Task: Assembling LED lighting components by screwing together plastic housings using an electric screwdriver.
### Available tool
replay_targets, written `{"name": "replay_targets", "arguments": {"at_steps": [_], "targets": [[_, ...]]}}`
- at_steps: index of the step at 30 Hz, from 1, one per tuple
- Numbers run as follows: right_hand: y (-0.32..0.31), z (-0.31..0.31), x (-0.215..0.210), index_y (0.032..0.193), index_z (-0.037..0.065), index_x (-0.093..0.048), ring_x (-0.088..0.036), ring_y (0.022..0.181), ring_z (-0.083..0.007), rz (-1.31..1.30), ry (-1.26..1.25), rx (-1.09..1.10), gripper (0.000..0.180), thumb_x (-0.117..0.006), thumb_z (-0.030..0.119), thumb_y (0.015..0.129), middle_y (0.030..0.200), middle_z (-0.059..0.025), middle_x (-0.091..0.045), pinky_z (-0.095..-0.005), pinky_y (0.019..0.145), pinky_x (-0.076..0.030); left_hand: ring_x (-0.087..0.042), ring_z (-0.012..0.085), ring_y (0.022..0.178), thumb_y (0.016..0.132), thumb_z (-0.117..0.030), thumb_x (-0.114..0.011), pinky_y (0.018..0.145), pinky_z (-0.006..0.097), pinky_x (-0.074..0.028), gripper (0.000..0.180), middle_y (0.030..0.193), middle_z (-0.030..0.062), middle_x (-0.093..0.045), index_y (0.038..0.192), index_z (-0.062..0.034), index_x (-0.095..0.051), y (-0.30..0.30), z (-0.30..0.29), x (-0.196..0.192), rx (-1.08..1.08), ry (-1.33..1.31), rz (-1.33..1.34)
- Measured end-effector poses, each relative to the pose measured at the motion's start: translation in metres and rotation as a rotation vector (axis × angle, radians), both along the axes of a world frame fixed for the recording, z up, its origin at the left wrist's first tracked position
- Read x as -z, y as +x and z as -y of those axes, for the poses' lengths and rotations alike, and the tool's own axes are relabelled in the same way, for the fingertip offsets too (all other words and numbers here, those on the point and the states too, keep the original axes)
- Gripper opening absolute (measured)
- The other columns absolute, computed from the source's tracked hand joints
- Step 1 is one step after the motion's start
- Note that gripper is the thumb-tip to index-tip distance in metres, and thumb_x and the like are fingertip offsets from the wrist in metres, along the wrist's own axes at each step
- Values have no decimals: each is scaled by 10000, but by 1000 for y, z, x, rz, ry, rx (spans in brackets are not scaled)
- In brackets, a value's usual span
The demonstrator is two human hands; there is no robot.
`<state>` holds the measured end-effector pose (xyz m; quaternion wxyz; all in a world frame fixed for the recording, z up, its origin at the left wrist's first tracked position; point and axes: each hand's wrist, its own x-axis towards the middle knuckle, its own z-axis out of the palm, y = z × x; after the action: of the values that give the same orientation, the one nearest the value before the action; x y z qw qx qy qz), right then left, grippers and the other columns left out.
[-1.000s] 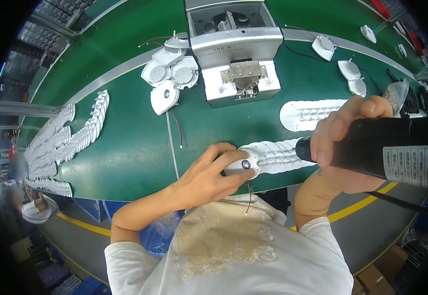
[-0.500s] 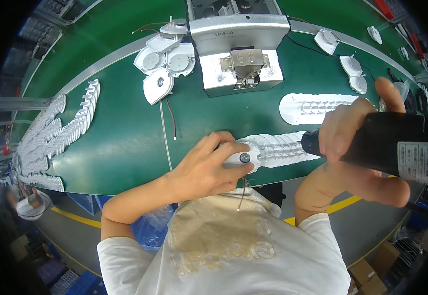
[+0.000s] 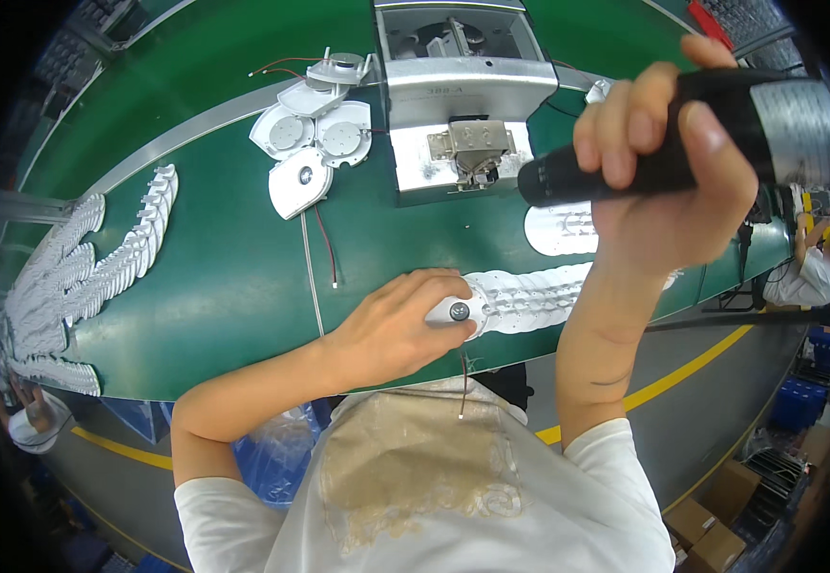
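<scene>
My left hand (image 3: 398, 320) lies on the green workbench with its fingers curled round a white rounded plastic housing (image 3: 441, 313). A dark round part sits in the housing's middle, and a thin brown wire (image 3: 462, 387) hangs from it over the front edge. Touching it on the right is an overlapping row of white plastic pieces (image 3: 534, 301). My right hand (image 3: 672, 181) grips a black electric screwdriver (image 3: 563, 179), raised above the bench with its nose pointing left. That nose is close in view to the silver screw feeder (image 3: 467, 81); its bit cannot be made out.
Several white housings (image 3: 291, 134) with red wires stand left of the feeder. Fanned stacks of white pieces (image 3: 42, 286) lie at the far left. Another white row (image 3: 553, 229) is partly behind my right hand. Other people (image 3: 804, 277) work at the right and left edges.
My right hand has lifted the electric screwdriver up and left, from beside the row of white pieces toward the screw feeder. My left hand stays on the housing.
</scene>
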<state>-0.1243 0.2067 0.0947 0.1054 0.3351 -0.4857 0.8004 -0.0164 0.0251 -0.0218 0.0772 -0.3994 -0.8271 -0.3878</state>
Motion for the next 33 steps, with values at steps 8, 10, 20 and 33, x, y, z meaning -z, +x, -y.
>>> {"name": "replay_targets", "arguments": {"at_steps": [8, 10, 20, 33], "targets": [[-50, 64, 13, 1105, -29, -425, -440, 379, -164, -61, -779, -897, 417, -553, 165, 759, 572, -89, -471, -315, 389, -422, -576, 293, 1035, 696, -122, -731, 798, 373, -521, 237, 1072, 100, -544, 917, -116, -645, -6, 12, -3, 55, 17, 28], [-53, 69, 16, 1104, -29, -424, -440, 377, -163, -48, -795, -954, 419, -558, 165, 758, 573, -92, -477, -314, 385, -419, -559, 286, 1047, 697, -122, -717, 814, 368, -512, 220, 1072, 91, -538, 901, -107, -633, -5, 12, -2, 40, 37, 35], [-13, 41, 4, 1131, 24, -464, -400, 445, -131, 108, 205, -11, 339, -502, 116, 807, 669, -51, -440, -316, 475, -382, -543, 273, 1036, 687, -112, -688, 834, 353, -503, 186, 1042, 74, -530, 857, -86, -617, -2, 14, 9, 1, 62, -22], [72, 20, 24, 1059, 53, -384, -447, 426, -135, 180, 170, -28, 339, -564, 97, 775, 616, -49, -471, -293, 425, -411, -536, 249, 1027, 654, -135, -694, 806, 336, -504, 216, 1039, 78, -549, 860, -79, -659, 0, 10, 10, -20, 74, -62]]}}
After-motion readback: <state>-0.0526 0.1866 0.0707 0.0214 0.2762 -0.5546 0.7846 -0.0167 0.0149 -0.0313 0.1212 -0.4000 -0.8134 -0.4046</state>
